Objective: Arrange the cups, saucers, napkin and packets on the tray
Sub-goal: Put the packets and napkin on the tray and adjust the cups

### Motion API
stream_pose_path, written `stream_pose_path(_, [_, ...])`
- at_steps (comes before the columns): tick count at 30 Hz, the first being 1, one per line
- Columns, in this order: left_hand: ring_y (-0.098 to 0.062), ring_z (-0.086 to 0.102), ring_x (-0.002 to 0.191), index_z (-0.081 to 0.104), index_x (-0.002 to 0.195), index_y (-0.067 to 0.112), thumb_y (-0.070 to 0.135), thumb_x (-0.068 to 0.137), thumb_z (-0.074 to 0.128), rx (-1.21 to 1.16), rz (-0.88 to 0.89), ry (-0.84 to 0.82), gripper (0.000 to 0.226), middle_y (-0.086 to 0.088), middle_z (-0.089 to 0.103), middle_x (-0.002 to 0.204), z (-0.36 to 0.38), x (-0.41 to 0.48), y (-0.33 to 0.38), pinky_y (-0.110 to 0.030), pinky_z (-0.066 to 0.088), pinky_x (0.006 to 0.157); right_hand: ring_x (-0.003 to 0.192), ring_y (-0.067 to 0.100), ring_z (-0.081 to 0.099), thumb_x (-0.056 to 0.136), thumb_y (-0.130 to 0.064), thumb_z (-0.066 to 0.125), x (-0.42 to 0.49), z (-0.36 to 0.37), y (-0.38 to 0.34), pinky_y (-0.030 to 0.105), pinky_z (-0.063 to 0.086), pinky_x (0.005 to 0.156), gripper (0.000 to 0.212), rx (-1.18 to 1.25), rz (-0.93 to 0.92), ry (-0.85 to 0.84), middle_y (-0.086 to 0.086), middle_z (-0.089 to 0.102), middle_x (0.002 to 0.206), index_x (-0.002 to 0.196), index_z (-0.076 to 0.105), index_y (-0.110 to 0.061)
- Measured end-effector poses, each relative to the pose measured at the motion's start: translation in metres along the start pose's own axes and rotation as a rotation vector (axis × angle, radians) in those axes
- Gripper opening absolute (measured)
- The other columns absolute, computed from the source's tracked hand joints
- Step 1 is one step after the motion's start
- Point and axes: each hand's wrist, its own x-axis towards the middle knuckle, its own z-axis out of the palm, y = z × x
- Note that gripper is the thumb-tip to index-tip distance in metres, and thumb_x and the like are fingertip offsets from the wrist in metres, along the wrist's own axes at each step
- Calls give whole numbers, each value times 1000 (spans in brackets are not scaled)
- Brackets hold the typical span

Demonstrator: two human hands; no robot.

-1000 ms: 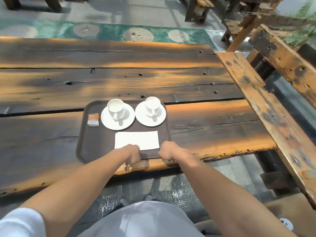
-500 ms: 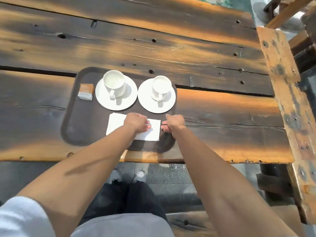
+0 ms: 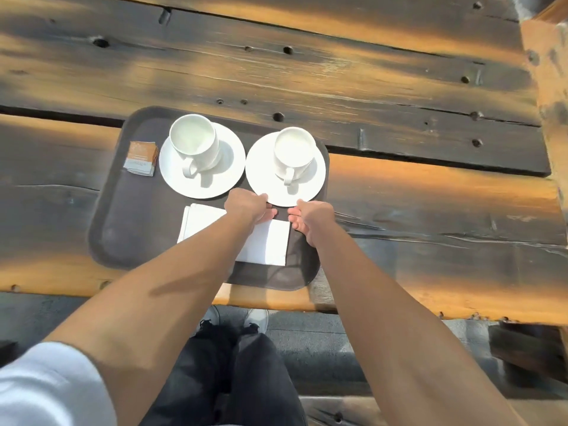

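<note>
A dark brown tray [image 3: 129,241] lies at the table's near edge. At its back stand two white cups on white saucers: the left cup [image 3: 193,139] on the left saucer [image 3: 227,176], and the right cup [image 3: 293,149] on the right saucer [image 3: 261,176]. A small stack of orange and grey packets [image 3: 141,158] lies left of them. A white napkin [image 3: 270,244] lies in front, partly under my left forearm. My left hand [image 3: 249,207] and my right hand [image 3: 313,221] both pinch the near rim of the right saucer between finger and thumb.
The tray rests on a dark, weathered plank table [image 3: 399,210] with knot holes and gaps. A wooden beam [image 3: 550,87] runs along the right side. Below the table edge are my legs and shoes [image 3: 258,318] on a grey floor.
My hands moved from the tray's near rim, over the napkin, up to the right saucer's near rim. The view has tilted down and closer to the tray.
</note>
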Motion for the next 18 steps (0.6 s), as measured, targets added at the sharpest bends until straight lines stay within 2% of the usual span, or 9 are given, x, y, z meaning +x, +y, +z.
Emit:
stream_pose_path(3, [-30, 76, 80, 62, 92, -3, 5, 85, 71, -9, 4, 4, 14, -20, 75, 89, 1, -2, 1, -39, 62, 81, 50, 20, 39, 104, -12, 41, 3, 2, -2, 26, 26, 51, 38, -51, -9, 42, 11, 52, 60, 67, 46, -4])
stream_pose_path(7, [-27, 76, 62, 67, 97, -5, 5, 88, 67, 23, -9, 39, 14, -15, 75, 66, -1, -6, 1, -38, 64, 77, 50, 18, 36, 102, -9, 43, 4, 0, 2, 26, 24, 50, 37, -67, 19, 49, 12, 52, 64, 66, 48, -2])
stream_pose_path(10, [-21, 74, 54, 68, 95, -4, 6, 90, 63, 58, -14, 51, 12, -12, 73, 59, -3, -7, 2, -33, 64, 71, 48, 16, 34, 101, -8, 46, 2, -1, 5, 23, 24, 44, 29, -48, 23, 59, 11, 57, 66, 72, 49, -2])
stream_pose_path(12, [-22, 74, 54, 69, 92, -5, 5, 90, 63, 63, -13, 54, 11, -13, 73, 59, -5, -6, 2, -32, 64, 68, 47, 14, 36, 100, -9, 48, -2, -1, 7, 21, 27, 39, 24, -61, 26, 76, 8, 61, 69, 77, 50, -3])
stream_pose_path(14, [-22, 74, 56, 69, 89, -4, 5, 90, 65, 66, -16, 49, 11, -14, 73, 59, -6, -5, 2, -31, 64, 66, 48, 14, 35, 100, -12, 49, -4, -1, 9, 22, 27, 42, 25, -77, 37, 77, 6, 62, 71, 76, 51, -4])
stream_pose_path(18, [-26, 76, 64, 69, 95, -5, 6, 86, 69, 64, -33, 33, 14, -15, 75, 66, -8, -1, 1, -35, 64, 75, 49, 13, 32, 100, -14, 51, -5, 0, 8, 23, 25, 47, 30, -82, 51, 80, 6, 62, 69, 71, 52, -5])
